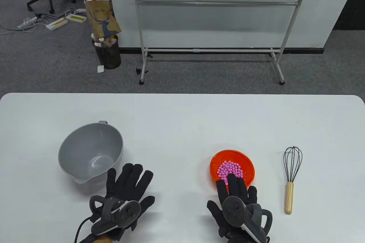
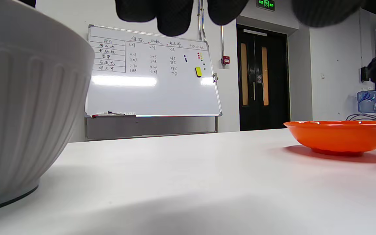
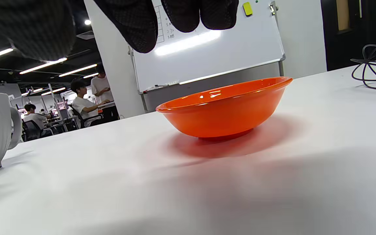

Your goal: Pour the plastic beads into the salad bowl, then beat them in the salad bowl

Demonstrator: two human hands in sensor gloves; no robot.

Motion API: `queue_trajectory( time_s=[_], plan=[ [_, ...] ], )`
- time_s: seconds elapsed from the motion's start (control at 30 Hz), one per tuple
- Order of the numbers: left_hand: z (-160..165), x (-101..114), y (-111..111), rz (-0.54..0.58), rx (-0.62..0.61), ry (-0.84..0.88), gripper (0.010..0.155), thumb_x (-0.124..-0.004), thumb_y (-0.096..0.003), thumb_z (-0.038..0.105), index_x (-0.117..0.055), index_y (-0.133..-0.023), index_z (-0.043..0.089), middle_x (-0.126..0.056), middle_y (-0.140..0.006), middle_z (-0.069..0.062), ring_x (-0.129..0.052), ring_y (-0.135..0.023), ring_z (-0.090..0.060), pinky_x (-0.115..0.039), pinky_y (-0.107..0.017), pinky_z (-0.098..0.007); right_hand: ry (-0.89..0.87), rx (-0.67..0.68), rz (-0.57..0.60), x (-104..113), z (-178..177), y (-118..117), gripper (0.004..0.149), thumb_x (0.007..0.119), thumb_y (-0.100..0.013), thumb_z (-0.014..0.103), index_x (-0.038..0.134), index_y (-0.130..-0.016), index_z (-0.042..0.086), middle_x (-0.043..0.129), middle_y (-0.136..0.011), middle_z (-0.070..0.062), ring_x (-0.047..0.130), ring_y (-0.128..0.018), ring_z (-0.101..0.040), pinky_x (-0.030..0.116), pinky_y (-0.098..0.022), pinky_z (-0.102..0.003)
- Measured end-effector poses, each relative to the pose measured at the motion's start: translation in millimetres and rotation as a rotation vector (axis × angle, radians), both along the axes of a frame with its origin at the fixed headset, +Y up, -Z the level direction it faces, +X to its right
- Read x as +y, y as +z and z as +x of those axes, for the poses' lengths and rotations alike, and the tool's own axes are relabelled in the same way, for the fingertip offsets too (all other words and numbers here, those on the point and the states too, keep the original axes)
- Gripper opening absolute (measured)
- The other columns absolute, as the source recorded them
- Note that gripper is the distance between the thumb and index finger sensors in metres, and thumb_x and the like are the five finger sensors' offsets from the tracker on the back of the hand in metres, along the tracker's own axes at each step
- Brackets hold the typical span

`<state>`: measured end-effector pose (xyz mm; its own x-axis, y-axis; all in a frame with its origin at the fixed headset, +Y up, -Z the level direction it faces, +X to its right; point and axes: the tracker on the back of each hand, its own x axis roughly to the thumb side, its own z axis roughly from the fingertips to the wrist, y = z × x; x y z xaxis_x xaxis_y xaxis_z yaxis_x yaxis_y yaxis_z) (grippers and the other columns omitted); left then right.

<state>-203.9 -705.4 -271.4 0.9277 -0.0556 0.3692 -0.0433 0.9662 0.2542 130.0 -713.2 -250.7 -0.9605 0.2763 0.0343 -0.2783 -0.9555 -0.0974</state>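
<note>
A grey salad bowl (image 1: 90, 156) with a spout stands empty at the table's left; its ribbed wall (image 2: 21, 107) fills the left wrist view's left side. An orange bowl (image 1: 245, 166) holding pink plastic beads (image 1: 229, 169) sits right of centre, also seen in the wrist views (image 2: 339, 135) (image 3: 224, 107). A whisk (image 1: 291, 179) with dark wires and a wooden handle lies to its right. My left hand (image 1: 127, 184) hovers flat beside the grey bowl, fingers straight. My right hand (image 1: 235, 190) reaches over the orange bowl's near rim, fingers extended, holding nothing.
The white table (image 1: 182, 123) ends at a far edge, with grey carpet beyond. A whiteboard stand (image 1: 211, 26), a bin (image 1: 109, 52) and a paper bag (image 1: 102, 18) are on the floor behind. Several people sit in the background (image 3: 83, 104).
</note>
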Motion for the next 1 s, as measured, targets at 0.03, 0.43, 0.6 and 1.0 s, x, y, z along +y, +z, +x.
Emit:
queue_trajectory(
  time_s=[0.03,0.43,0.6,1.0],
  plan=[
    [0,0,0,-0.001,0.0,0.0,0.076,-0.062,-0.0471,0.069,-0.04,-0.112,0.037,-0.045,-0.125,-0.007,-0.046,-0.116,-0.038,-0.028,-0.074,-0.073,0.002,-0.001,0.001,0,0,0,0.075,0.075,-0.044,0.064,0.057,-0.108,0.03,0.038,-0.12,-0.005,0.043,-0.115,-0.036,0.029,-0.078,-0.065],
    [-1,1,4,-0.002,-0.008,0.007,0.075,-0.062,-0.047,0.068,-0.041,-0.112,0.037,-0.046,-0.124,-0.007,-0.047,-0.115,-0.038,-0.028,-0.074,-0.073,0.005,-0.013,-0.011,0,0,1,0.075,0.075,-0.044,0.064,0.057,-0.108,0.029,0.038,-0.12,-0.005,0.042,-0.115,-0.036,0.028,-0.078,-0.066],
    [0,1,4,-0.012,-0.007,0.004,0.075,-0.063,-0.0468,0.068,-0.042,-0.112,0.037,-0.047,-0.124,-0.008,-0.048,-0.115,-0.038,-0.028,-0.074,-0.073,0.003,-0.019,-0.009,0,0,1,0.075,0.075,-0.044,0.064,0.057,-0.108,0.029,0.038,-0.12,-0.006,0.043,-0.115,-0.036,0.028,-0.078,-0.065],
    [-33,16,-10,0.06,0.163,0.017,0.078,-0.072,-0.0458,0.066,-0.045,-0.111,0.035,-0.051,-0.123,-0.006,-0.052,-0.114,-0.038,-0.032,-0.074,-0.073,-0.011,-0.033,-0.017,0,4,0,0.075,0.075,-0.044,0.063,0.057,-0.108,0.029,0.038,-0.12,-0.006,0.043,-0.115,-0.036,0.028,-0.078,-0.065]
  ],
)
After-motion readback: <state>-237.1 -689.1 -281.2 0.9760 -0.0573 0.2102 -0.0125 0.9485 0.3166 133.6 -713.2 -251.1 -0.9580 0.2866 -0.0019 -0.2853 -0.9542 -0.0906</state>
